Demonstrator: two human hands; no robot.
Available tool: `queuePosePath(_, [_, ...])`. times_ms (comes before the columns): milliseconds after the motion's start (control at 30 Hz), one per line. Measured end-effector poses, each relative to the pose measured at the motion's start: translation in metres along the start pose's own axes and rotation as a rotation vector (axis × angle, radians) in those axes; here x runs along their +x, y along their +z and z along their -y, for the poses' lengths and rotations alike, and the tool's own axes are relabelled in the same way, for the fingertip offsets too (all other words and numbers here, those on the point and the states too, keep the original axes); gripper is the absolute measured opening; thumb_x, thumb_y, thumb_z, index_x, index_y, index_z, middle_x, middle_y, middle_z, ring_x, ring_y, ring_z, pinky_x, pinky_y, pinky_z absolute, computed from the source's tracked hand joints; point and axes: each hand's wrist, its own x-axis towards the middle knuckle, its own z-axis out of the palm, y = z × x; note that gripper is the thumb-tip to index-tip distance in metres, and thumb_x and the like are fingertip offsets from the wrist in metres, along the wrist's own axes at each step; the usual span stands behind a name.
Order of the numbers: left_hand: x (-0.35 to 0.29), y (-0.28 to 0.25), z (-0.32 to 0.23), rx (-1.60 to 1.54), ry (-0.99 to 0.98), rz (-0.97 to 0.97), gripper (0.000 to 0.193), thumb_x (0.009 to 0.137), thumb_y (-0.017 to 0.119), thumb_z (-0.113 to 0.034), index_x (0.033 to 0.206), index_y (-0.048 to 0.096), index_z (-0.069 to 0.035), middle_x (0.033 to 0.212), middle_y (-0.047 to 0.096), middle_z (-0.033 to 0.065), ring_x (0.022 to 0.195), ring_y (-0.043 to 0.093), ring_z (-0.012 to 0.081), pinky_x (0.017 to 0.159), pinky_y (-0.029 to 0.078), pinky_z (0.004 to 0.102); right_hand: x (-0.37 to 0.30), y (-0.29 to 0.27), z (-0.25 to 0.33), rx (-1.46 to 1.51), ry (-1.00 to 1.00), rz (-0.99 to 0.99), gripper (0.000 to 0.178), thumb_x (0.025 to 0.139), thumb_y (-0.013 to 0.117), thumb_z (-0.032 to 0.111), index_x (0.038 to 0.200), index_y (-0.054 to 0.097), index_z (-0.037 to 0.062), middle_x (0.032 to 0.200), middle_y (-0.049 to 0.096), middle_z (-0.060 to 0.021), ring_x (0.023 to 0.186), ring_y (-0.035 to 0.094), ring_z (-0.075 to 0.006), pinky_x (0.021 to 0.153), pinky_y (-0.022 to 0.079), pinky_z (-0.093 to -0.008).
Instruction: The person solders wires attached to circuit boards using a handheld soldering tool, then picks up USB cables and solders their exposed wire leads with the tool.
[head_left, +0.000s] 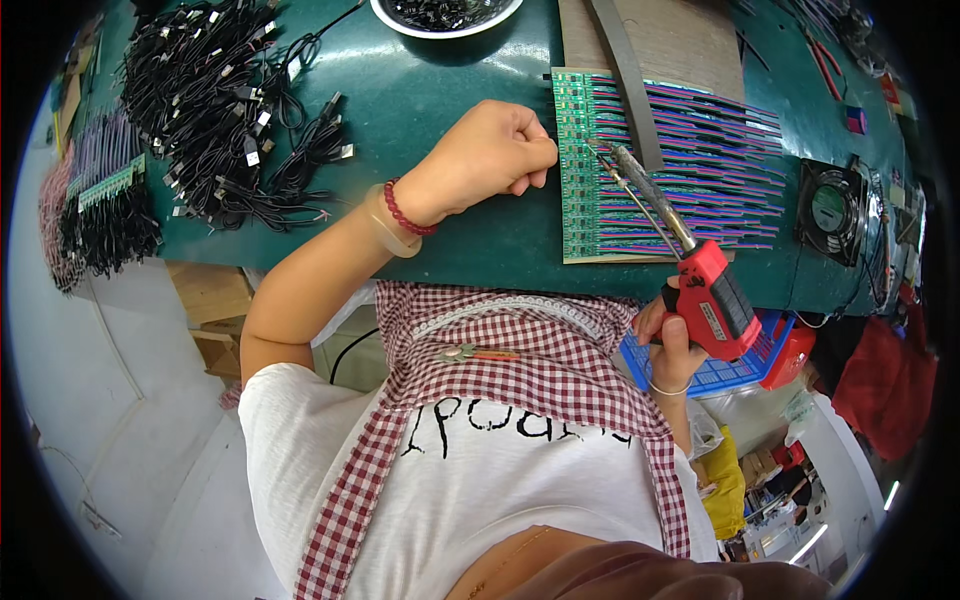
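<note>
My left hand [490, 155] is closed, its fingertips at the left edge of a green circuit board panel [577, 215]. Whatever those fingers pinch, if anything, is hidden. In my right hand [672, 345] is a red soldering gun [712, 300], held by its handle at the table's front edge. Its long metal tip slants up and left to the board, near my left fingers. Thin striped wires [700, 170] run rightward from the panel in rows. Across them lies a grey bar [628, 90].
Black USB cables [215, 120] are heaped at the left, with wired boards [110, 185] hanging over the table's left end. A white bowl [447, 34] of small black parts stands at the back. A fan [832, 212] is at the right; a blue basket [735, 375] sits below the edge.
</note>
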Motion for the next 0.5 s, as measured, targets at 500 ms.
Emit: queuePosePath(500, [-0.003,-0.003,-0.022,0.188,0.035,0.074,0.020,0.087,0.057,-0.020,0.082,0.058,0.000,0.063,0.059,0.0018,0.048,0.048,0.0040,0.042,0.036,0.0177,0.005,-0.016,0.006,0.111,-0.064,-0.069,0.049,0.086,0.058,0.031,0.116,0.042,-0.0045,0.056,0.047,-0.0070,0.042,0.043,-0.0128,0.042,0.040,-0.0263])
